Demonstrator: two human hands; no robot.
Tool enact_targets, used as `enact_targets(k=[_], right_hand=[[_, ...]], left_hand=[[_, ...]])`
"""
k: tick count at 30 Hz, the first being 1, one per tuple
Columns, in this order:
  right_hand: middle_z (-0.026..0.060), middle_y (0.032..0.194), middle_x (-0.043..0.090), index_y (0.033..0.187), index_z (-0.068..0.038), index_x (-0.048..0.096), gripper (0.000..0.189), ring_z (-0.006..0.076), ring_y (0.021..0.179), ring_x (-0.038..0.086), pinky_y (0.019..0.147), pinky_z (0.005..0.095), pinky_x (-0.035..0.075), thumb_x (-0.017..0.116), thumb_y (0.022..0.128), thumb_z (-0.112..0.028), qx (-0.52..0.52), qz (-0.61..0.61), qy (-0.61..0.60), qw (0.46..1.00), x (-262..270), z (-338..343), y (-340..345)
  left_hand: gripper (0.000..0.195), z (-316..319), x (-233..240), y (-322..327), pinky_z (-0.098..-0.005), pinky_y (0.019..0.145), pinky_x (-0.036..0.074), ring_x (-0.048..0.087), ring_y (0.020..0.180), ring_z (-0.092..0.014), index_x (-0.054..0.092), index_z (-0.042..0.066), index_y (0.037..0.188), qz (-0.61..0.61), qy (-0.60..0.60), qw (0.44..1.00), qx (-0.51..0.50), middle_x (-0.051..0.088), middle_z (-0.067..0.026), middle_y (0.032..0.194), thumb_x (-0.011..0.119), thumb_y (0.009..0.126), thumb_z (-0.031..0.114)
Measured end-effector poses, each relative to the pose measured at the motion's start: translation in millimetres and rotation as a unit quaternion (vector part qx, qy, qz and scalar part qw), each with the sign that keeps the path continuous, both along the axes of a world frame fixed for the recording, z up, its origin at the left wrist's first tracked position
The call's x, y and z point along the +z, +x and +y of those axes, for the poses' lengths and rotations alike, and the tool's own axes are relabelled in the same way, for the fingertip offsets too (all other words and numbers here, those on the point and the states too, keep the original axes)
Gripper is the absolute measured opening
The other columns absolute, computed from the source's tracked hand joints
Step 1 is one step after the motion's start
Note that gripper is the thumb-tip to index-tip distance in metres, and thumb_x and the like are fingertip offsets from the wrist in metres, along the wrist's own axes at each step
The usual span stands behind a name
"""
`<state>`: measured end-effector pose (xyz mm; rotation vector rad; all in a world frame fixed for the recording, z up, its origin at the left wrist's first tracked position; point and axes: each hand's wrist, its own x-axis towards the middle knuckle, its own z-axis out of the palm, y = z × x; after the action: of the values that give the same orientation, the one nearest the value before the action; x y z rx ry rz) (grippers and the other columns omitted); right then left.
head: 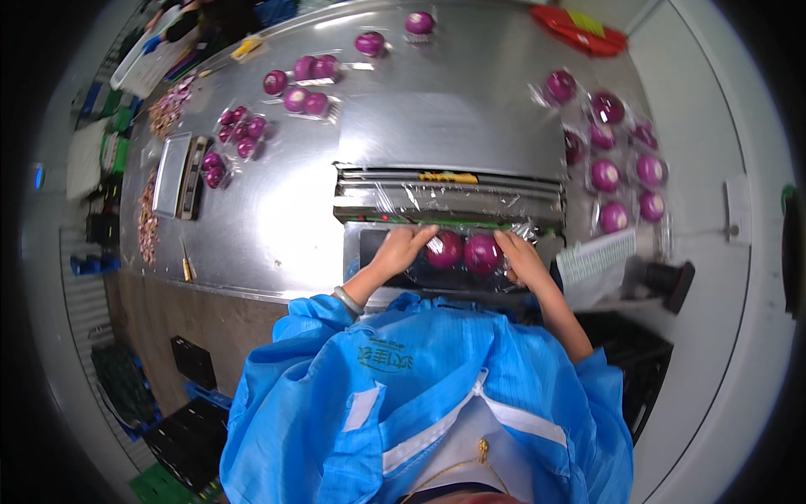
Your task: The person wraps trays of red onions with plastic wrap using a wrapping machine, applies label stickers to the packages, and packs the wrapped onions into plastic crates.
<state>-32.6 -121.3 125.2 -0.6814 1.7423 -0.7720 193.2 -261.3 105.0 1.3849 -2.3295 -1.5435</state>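
Observation:
Just in front of my body, two peeled red onions (444,249) sit side by side under clear cling film. My left hand (400,251) holds the left end of this pack, its thumb against the film by the left onion. At the right end, my right hand (524,259) grips the pack, fingers over the edge and partly hidden. The film is bunched beside the right fingers. Under the pack is the dark plate (373,242) of a film-wrapping machine. Its film roll (453,196) lies just beyond, below a steel cover (450,129).
Wrapped onions (606,175) crowd the right side. On the left are unwrapped onion trays (242,131), a weighing scale (179,177), a yellow-handled knife (186,268) and onion skins (148,220). A label sheet (597,257) lies near my right arm. Another person's blue-gloved hand (151,44) is at upper left.

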Motion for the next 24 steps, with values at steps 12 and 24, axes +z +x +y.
enact_targets(k=[12, 24], right_hand=[[-0.0003, 0.066, 0.049, 0.109, -0.002, 0.047, 0.024, 0.004, 0.051, 0.04, 0.044, 0.0203, 0.031, 0.056, 0.09, -0.013, -0.271, -0.081, -0.205, 0.937, -52, 56, 38], [-0.0008, 0.064, 0.046, 0.101, -0.003, 0.048, 0.011, 0.0045, 0.057, 0.04, 0.05, 0.0219, 0.032, 0.049, 0.091, -0.007, -0.508, 0.169, -0.145, 0.832, -90, 153, 93]], left_hand=[[0.017, 37, -42, 36, -0.0217, 0.045, 0.034, 0.042, 0.05, -0.007, 0.044, 0.005, 0.1, 0.267, -0.034, 0.947, 0.176, 0.048, 0.0007, 0.069, 0.056, 0.091, 0.011], [0.015, 15, -46, 16, -0.0398, 0.057, 0.049, 0.062, 0.07, -0.029, 0.053, 0.009, 0.098, 0.002, -0.375, 0.917, -0.134, 0.063, -0.0098, 0.076, 0.057, 0.084, 0.014]])
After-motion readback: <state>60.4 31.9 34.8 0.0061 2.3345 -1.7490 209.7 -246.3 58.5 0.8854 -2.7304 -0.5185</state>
